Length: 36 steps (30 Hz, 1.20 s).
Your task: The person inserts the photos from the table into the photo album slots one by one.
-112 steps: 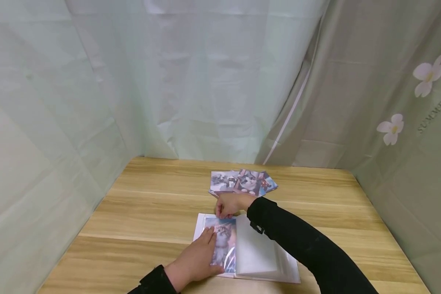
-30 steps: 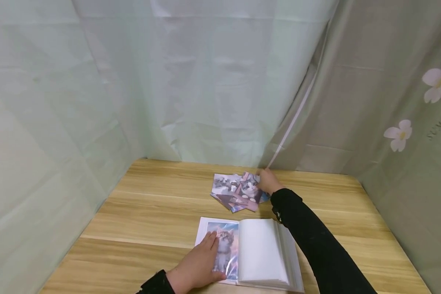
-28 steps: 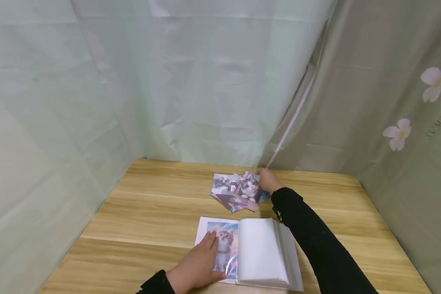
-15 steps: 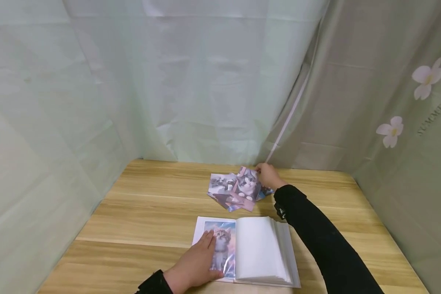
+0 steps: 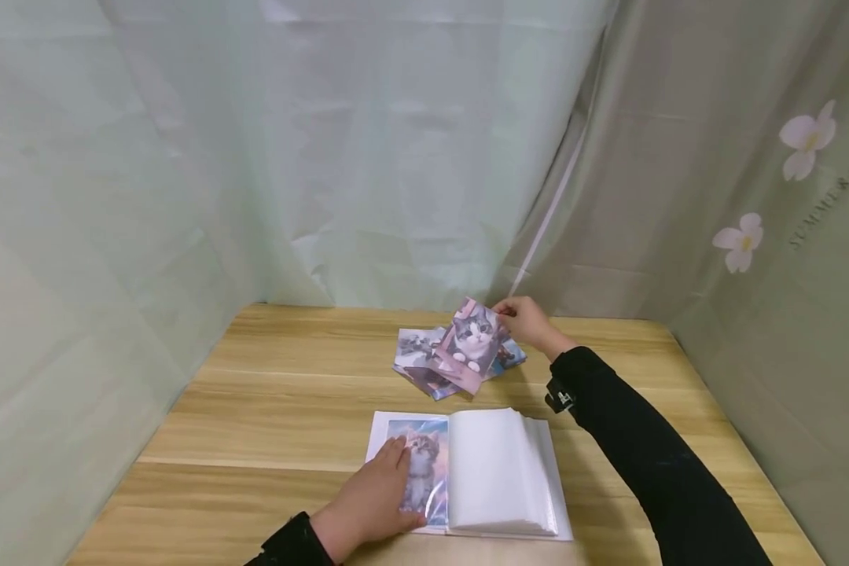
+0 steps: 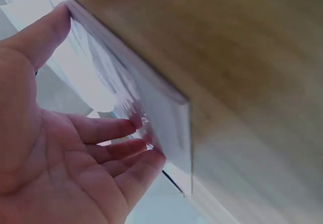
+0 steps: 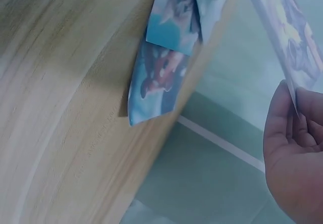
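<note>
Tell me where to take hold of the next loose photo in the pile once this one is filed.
Probably by a free corner overhanging the photo pile, coming from the right side as the right hand did with the lifted cat photo. The prints lie flat and fanned, so pinch an exposed edge with the fingers.

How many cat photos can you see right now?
3 plainly show cats: one in the album sleeve under the left hand, one lifted by the right hand, one greyish in the pile. Overlapped prints there may hide more.
</note>
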Available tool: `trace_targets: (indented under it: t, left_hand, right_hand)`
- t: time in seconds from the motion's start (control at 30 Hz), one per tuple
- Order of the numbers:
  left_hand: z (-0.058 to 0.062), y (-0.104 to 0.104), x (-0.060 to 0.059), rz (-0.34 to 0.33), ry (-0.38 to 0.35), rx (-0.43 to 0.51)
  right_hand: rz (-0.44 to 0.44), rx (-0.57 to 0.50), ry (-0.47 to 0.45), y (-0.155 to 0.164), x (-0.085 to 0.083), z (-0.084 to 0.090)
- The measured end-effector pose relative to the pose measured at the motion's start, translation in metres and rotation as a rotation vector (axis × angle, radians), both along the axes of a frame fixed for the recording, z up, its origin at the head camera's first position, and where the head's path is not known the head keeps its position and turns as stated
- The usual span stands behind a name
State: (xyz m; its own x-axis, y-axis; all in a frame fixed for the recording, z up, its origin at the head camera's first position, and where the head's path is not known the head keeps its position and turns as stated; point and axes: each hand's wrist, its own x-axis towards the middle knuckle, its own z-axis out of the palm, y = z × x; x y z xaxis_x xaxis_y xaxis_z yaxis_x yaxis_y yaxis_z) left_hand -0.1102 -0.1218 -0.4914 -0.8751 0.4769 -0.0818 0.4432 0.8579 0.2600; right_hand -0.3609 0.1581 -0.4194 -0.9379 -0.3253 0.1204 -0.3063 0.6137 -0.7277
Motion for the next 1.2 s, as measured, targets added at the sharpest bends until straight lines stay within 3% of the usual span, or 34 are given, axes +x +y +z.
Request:
trace_targets:
  t: [0.17, 0.37, 0.53, 0.7, 0.9, 1.2]
  left_hand:
    - [0.002, -0.002, -0.001, 0.009, -0.012, 0.036]
    - [0.009, 0.002, -0.005, -0.007, 0.054, 0.038]
    - [0.017, 0.020, -0.012, -0.064, 0.117, 0.025]
    - [0.023, 0.043, -0.014, -0.108, 0.106, 0.016]
    - [0.018, 0.058, -0.016, -0.147, 0.068, -0.018]
    - [0.010, 0.059, -0.016, -0.126, 0.083, -0.043]
  right_hand:
    - [0.008, -0.071, -0.053, 0.002, 0.010, 0.006]
    - [0.043, -0.131, -0.034, 0.007, 0.020, 0.007]
    - [-0.010, -0.169, -0.094, 0.009, 0.022, 0.007]
    - [-0.019, -0.203, -0.126, 0.009, 0.025, 0.007]
    - [-0.036, -0.201, -0.148, 0.006, 0.031, 0.004]
    - [-0.052, -0.200, -0.151, 0.004, 0.032, -0.004]
